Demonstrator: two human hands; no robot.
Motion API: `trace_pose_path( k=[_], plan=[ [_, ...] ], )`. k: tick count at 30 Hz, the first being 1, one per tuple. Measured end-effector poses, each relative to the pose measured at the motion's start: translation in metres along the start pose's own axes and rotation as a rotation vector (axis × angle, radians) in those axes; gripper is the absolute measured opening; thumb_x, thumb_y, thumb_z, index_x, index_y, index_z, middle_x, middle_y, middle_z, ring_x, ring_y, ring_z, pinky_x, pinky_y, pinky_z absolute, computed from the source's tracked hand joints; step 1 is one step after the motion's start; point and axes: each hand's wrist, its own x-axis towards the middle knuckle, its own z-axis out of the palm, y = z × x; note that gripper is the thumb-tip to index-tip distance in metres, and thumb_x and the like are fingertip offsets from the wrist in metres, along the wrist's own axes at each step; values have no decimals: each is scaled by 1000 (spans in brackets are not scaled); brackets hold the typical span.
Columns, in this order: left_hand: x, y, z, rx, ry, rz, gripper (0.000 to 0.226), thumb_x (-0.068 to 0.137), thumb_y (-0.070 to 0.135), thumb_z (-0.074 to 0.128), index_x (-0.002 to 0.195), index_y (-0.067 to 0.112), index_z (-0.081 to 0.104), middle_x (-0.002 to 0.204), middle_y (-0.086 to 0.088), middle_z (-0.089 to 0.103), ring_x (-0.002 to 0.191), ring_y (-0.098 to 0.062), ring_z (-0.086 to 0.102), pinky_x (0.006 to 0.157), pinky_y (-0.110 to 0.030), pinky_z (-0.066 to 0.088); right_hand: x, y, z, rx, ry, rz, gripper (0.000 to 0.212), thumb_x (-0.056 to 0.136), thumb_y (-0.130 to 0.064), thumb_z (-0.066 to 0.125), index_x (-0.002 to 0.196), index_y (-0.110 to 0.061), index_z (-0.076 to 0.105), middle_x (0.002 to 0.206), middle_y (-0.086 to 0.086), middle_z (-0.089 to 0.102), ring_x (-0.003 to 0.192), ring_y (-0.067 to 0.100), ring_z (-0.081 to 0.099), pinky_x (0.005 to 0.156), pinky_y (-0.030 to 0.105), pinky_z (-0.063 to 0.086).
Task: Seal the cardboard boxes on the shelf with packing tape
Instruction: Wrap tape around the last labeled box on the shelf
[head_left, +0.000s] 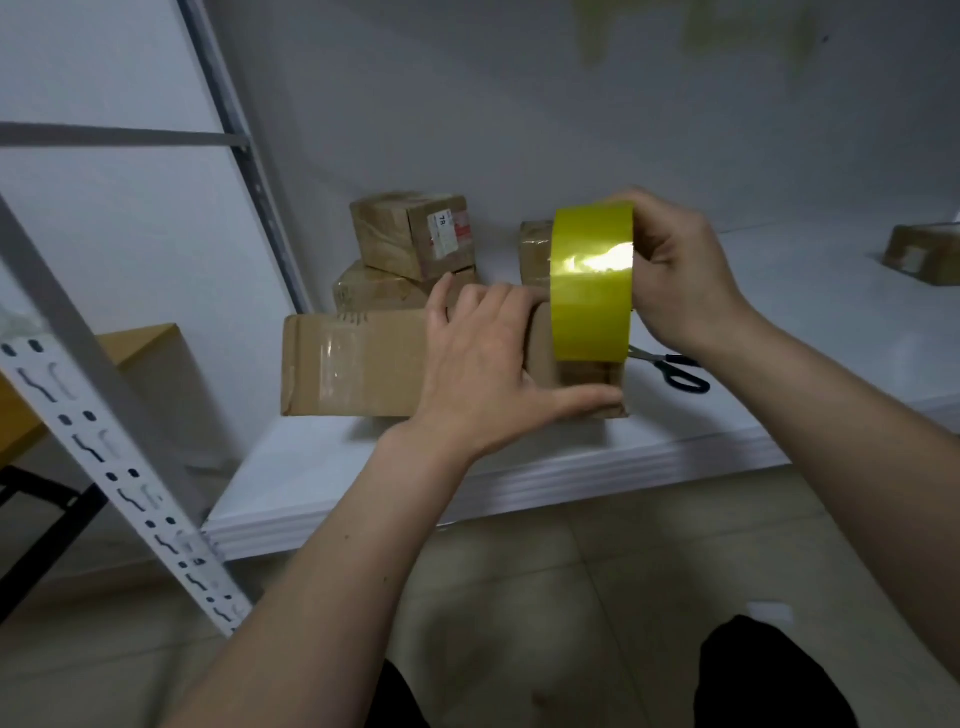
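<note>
Left hand (483, 358) lies nearest, fingers straight and spread, pressing flat on the top of the long cardboard box (358, 364) at the front of the shelf (519, 467); it grips nothing. Right hand (675, 270), just beyond and to the right of it, has fingers curled round the yellow tape roll (592, 283), held upright over the box's right end. Tape appears to run down from the roll onto that end. Judgement: box is stiff and light, best steadied by flat pressure on top; roll is rigid, its face glossy and likely slippery, best held across its sides. Scissors (675, 371) lie on the shelf beneath the right hand. Taped boxes (410, 239) stand stacked behind the left hand.
</note>
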Motion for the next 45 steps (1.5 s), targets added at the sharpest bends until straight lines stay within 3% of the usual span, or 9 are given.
trace_pose_path(
  k=[11,15,18,24,27,33,37,41,45],
  plan=[
    [-9,-9,9,-71,159,26,95,56,92,54,113,17,67,106,6,69,105,-13,59,115,-50,26,-3,-3,15,-30,60,1,7,89,-1,57,91,-6,61,77,0,59,74,9,53,64,24,42],
    [-26,-18,34,-75,210,38,51,68,54,70,89,8,66,81,-4,59,86,-20,51,105,-47,33,-28,10,16,-99,-68,57,15,74,-4,68,89,-4,68,79,9,66,71,2,58,65,17,47],
    [-47,-20,57,-103,212,51,35,74,42,57,80,7,61,76,-5,51,78,-25,51,95,-42,35,-68,31,23,-193,-112,16,10,75,-18,67,79,-9,67,75,4,65,71,15,60,64,38,50],
    [-49,-27,76,-112,281,35,45,73,52,68,83,8,65,79,-5,59,80,-22,49,84,-34,29,-86,47,26,-285,-140,-124,32,87,-30,66,86,3,67,91,11,62,85,24,61,74,40,49],
    [-48,-27,79,-112,304,38,43,77,49,65,80,6,65,78,-7,59,77,-25,50,80,-34,29,-83,57,23,-314,-206,-189,20,90,-16,65,91,3,69,91,14,64,84,28,62,70,45,50],
    [-46,-22,73,-204,338,5,61,103,47,27,71,6,59,68,-5,50,72,-21,43,74,-34,28,-48,43,20,-418,-380,-312,4,83,-8,69,84,-4,69,72,5,65,61,18,59,53,34,49],
    [-45,-25,76,-194,362,25,24,83,25,48,68,7,55,66,-4,43,72,-17,36,74,-27,21,-25,33,22,-300,-496,-155,18,86,-18,56,83,-6,69,69,-7,60,62,9,54,55,30,44],
    [-45,-23,76,-240,372,19,27,80,37,53,67,13,51,75,8,33,71,-16,36,71,-27,18,-2,31,16,-195,-699,113,9,88,-1,63,92,6,67,88,18,68,84,30,66,74,50,51],
    [-46,-20,75,-250,388,7,24,81,35,52,66,16,49,75,9,31,69,-16,35,69,-27,17,6,30,11,-223,-863,236,10,87,0,64,97,3,65,95,20,66,88,30,65,78,47,52]
  ],
)
